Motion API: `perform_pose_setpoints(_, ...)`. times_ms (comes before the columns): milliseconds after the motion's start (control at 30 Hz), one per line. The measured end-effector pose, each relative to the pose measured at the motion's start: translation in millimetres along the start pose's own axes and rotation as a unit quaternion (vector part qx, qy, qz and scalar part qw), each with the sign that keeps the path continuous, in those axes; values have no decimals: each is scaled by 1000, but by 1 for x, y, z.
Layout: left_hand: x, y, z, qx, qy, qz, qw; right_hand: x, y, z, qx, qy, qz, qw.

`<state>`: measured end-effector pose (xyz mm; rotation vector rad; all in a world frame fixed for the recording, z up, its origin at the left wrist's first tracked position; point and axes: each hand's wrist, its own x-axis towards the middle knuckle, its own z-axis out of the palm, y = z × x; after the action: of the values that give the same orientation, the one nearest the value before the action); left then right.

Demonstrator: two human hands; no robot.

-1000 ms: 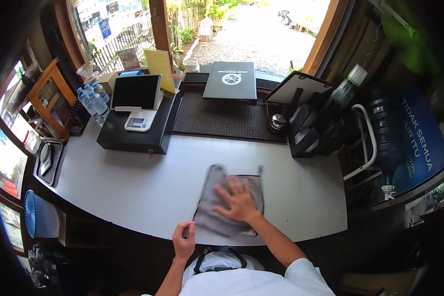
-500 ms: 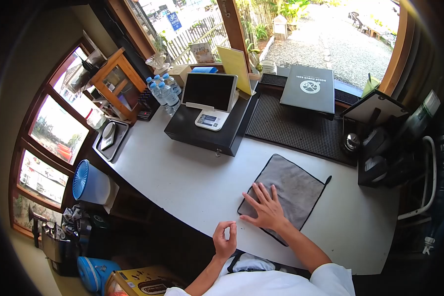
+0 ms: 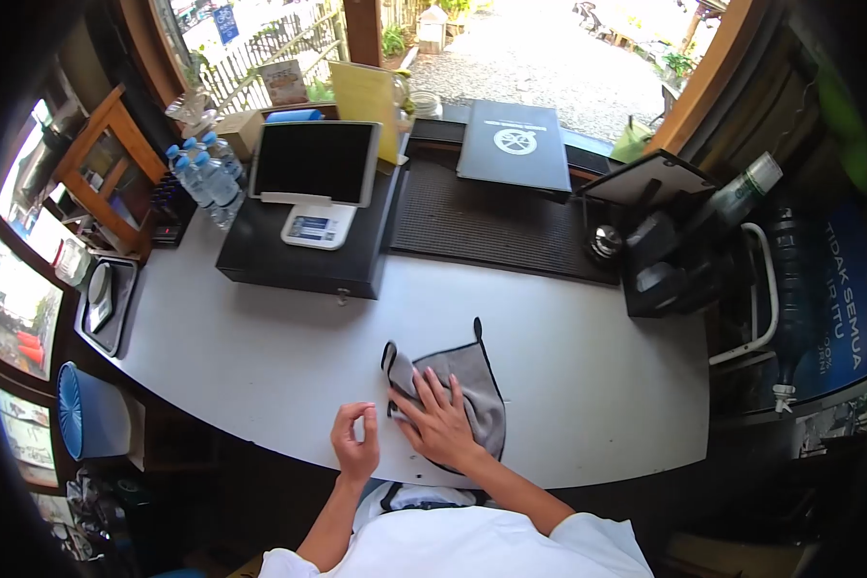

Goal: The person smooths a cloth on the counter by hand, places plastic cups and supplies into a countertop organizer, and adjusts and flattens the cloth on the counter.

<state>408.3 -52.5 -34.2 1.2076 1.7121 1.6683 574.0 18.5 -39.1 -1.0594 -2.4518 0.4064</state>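
A grey cloth (image 3: 482, 395) with black edging lies on the white counter (image 3: 289, 356). Its left side is rucked up and folded over, and a small black loop sticks out at the far corner. My right hand (image 3: 440, 419) rests flat on the cloth, fingers stretched out and slightly apart, pressing it down. To the left, my left hand (image 3: 356, 441) hovers by the counter's near edge. Its fingers are curled in to meet the thumb, and I see nothing in them. It does not touch the cloth.
Behind the cloth stand a black cash drawer (image 3: 299, 260) with a tablet (image 3: 315, 162) on top and several water bottles (image 3: 207, 178). A dark menu folder (image 3: 515, 144) lies over a black mat (image 3: 491, 226). A black organizer (image 3: 665, 279) borders the right, a tray (image 3: 125, 323) the left.
The cloth, spread flat before, is now bunched and partly folded under my right hand. My left hand stays curled beside it. The view has turned, shifting the scene leftward.
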Motion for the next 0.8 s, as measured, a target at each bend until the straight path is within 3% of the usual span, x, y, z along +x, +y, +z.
perform_pose_setpoints(100, 27, 13, -14, 84, -26, 90, 992, 10, -19, -35, 163, -30, 23, 986)
perform_pose_setpoints(167, 37, 21, -15, 107, -63, 133, 983, 19, 12, -41, 361, 31, 91, 928)
perform_pose_setpoints(267, 27, 20, -8, 161, -244, 192, 937, 25, 37, -46, 82, 96, 165, 978)
perform_pose_setpoints(300, 21, 20, -6, 183, -313, 208, 908, 25, 35, -40, 30, 102, 194, 975)
perform_pose_setpoints(400, 15, 21, -8, 252, -380, 263, 850, 25, 51, -27, -51, 115, 219, 968)
perform_pose_setpoints(433, 12, 16, -10, 245, -411, 243, 844, 31, 64, -27, -76, 134, 240, 959)
perform_pose_setpoints(533, 13, 11, -17, 210, -439, 263, 833, 42, 87, -42, -206, 230, 305, 901)
perform_pose_setpoints(600, 16, 10, -22, 151, -460, 256, 837, 43, 81, -46, -142, 261, 342, 892)
perform_pose_setpoints(700, 32, 7, -37, 90, -423, 251, 866, 52, 6, -41, -126, 91, 423, 893)
perform_pose_setpoints(800, 48, -2, -57, 35, -346, 189, 918, 53, -14, 22, -188, 31, 421, 887)
